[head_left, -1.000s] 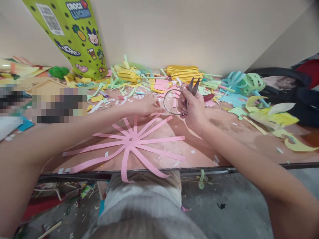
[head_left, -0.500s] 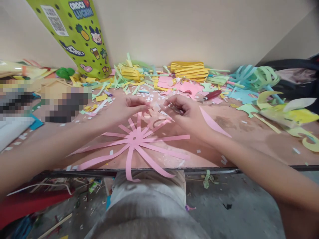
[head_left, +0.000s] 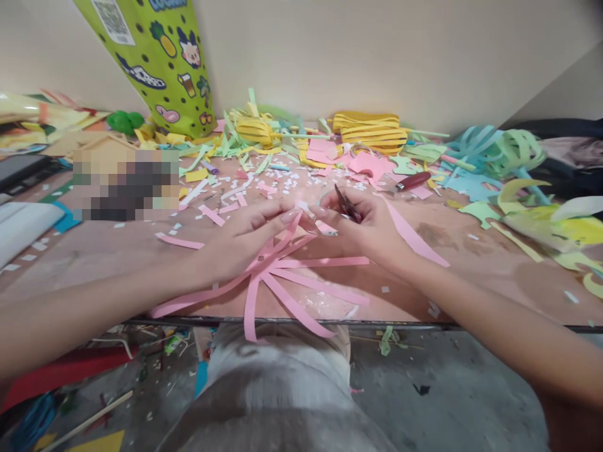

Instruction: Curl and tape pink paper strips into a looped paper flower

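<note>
A star of pink paper strips (head_left: 282, 276) lies on the brown table (head_left: 471, 276) near its front edge, several strips fanning out over the edge. My left hand (head_left: 245, 235) rests on the star's far strips, fingertips pinched around a few of them. My right hand (head_left: 367, 229) is closed around small dark scissors (head_left: 347, 206), whose blades stick out of the fist. Its fingertips meet the left hand's at a small white paper bit (head_left: 304, 207). A long pink strip (head_left: 414, 235) runs out beside my right wrist.
Heaps of cut paper in yellow, green, blue and pink (head_left: 367, 144) line the back by the wall. A green printed bag (head_left: 164, 63) leans at back left. A red-handled tool (head_left: 413, 181) lies behind my right hand. Loose pink strips (head_left: 181, 242) and confetti scatter left.
My right hand came down from holding the scissors raised and met the left hand over the star. The left hand gathered far strips together. The view shifted slightly.
</note>
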Available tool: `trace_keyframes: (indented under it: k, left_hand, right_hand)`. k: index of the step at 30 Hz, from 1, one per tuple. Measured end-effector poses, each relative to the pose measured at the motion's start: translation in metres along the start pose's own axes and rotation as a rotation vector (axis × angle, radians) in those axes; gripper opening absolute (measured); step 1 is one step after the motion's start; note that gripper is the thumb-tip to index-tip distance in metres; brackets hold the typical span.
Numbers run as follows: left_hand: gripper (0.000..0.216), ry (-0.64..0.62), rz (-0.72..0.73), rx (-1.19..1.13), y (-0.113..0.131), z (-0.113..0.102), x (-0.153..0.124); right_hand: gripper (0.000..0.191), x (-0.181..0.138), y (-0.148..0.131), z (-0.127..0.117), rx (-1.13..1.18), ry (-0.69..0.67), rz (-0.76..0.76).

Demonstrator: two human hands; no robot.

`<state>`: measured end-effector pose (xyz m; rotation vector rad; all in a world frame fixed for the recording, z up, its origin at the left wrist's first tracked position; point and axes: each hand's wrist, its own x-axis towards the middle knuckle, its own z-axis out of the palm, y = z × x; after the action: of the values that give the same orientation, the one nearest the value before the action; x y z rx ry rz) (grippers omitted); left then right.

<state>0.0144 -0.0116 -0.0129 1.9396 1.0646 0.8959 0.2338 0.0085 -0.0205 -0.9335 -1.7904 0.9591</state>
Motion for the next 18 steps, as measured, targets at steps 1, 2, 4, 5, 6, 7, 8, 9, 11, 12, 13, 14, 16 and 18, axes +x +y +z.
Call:
trace_keyframes:
  k: [1, 2, 4, 5, 6, 7, 8, 9, 11, 12, 13, 14, 16, 18]
  left_hand:
    - [0.027, -0.001, 0.015, 0.027, -0.001, 0.0, -0.002]
    - [0.028, -0.004, 0.033, 0.047, -0.002, 0.0, -0.004]
    - [0.026, -0.019, 0.063, 0.066, -0.002, 0.0, -0.007]
    - [0.025, -0.031, 0.07, 0.068, -0.002, 0.0, -0.008]
    - [0.024, -0.038, 0.077, 0.067, -0.001, 0.0, -0.009]
    - [0.024, -0.042, 0.08, 0.066, -0.001, 0.0, -0.009]
    - [0.024, -0.045, 0.081, 0.066, -0.001, 0.0, -0.01]
    - [0.025, -0.045, 0.082, 0.068, -0.001, -0.001, -0.01]
    - [0.028, -0.04, 0.094, 0.08, -0.002, -0.001, -0.011]
    - [0.028, -0.04, 0.101, 0.09, -0.003, -0.001, -0.012]
    - [0.029, -0.041, 0.11, 0.101, -0.004, -0.001, -0.012]
    - [0.029, -0.041, 0.121, 0.111, -0.005, -0.001, -0.013]
    - [0.029, -0.044, 0.139, 0.13, -0.005, -0.001, -0.013]
    - [0.03, -0.041, 0.166, 0.143, -0.005, 0.0, -0.014]
  right_hand:
    - [0.024, -0.001, 0.0, 0.001, 0.015, -0.014, 0.011]
    - [0.025, -0.001, -0.001, 0.001, 0.025, -0.025, 0.021]
    - [0.026, -0.002, -0.001, 0.003, 0.032, -0.034, 0.034]
    - [0.026, -0.002, -0.002, 0.003, 0.028, -0.036, 0.038]
    - [0.026, -0.003, -0.002, 0.003, 0.025, -0.037, 0.04]
    - [0.025, -0.003, -0.003, 0.004, 0.027, -0.038, 0.04]
    - [0.024, -0.004, -0.004, 0.004, 0.034, -0.039, 0.04]
    - [0.023, -0.004, -0.005, 0.004, 0.042, -0.041, 0.04]
    - [0.023, -0.005, -0.008, 0.005, 0.058, -0.042, 0.05]
    - [0.023, -0.006, -0.009, 0.006, 0.06, -0.044, 0.059]
    - [0.022, -0.006, -0.01, 0.006, 0.058, -0.047, 0.067]
    - [0.021, -0.006, -0.011, 0.007, 0.054, -0.053, 0.071]
    - [0.018, -0.006, -0.012, 0.007, 0.043, -0.062, 0.064]
    - [0.017, -0.006, -0.013, 0.007, 0.029, -0.066, 0.043]
